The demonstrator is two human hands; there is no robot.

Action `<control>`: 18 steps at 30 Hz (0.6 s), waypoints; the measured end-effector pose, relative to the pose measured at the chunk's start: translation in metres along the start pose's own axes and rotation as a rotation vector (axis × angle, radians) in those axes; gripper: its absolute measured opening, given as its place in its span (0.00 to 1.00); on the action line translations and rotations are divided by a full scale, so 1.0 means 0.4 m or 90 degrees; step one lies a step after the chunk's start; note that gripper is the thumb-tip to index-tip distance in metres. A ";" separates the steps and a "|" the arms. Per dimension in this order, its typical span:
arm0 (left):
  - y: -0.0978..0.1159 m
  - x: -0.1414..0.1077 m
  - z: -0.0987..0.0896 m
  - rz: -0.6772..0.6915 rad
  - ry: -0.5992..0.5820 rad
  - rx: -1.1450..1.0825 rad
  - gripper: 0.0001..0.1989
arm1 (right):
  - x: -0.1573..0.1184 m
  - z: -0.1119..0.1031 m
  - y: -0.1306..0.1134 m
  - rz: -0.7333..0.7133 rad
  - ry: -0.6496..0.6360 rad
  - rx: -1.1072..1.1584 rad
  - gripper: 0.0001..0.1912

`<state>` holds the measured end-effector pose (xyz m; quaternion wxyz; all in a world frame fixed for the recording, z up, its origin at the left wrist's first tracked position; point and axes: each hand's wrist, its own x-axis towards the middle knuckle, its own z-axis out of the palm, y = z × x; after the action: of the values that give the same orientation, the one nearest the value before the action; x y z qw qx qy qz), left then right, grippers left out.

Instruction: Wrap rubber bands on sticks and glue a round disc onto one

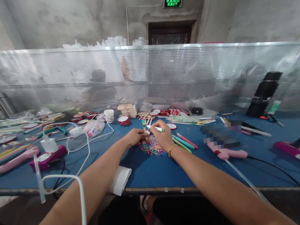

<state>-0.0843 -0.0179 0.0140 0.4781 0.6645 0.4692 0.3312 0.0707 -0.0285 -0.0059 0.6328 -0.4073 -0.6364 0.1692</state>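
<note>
Holding coloured stick (143, 122) upright in left hand (135, 136), apparently to steady it for marker (154, 128) gripped in right hand (164, 137), near loose pens (184, 142) handy for swapping.

At a blue table (145, 173), the left hand (135, 136) holds an upright striped stick (143, 124); the right hand (163, 135) holds a white marker (155, 127) close beside it. Coloured bands (155, 148) lie heaped beneath, pens (184, 143) just right. Pink glue guns (232, 153) lie left and right. A perforated screen (160, 66) stands on the far side.
</note>
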 end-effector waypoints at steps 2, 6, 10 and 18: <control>0.000 0.000 0.000 -0.005 0.002 0.003 0.15 | 0.000 0.000 -0.001 0.004 -0.006 0.008 0.06; 0.002 -0.002 0.001 -0.005 -0.002 0.005 0.16 | -0.002 0.002 0.002 -0.008 -0.037 0.019 0.06; 0.002 -0.001 0.000 -0.004 -0.002 0.013 0.16 | -0.001 0.002 0.006 -0.007 -0.029 0.007 0.06; 0.004 -0.005 0.001 -0.005 0.000 0.011 0.17 | -0.001 0.001 0.000 -0.014 -0.033 0.014 0.06</control>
<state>-0.0840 -0.0200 0.0155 0.4735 0.6668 0.4746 0.3254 0.0704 -0.0287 -0.0065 0.6224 -0.3889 -0.6551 0.1793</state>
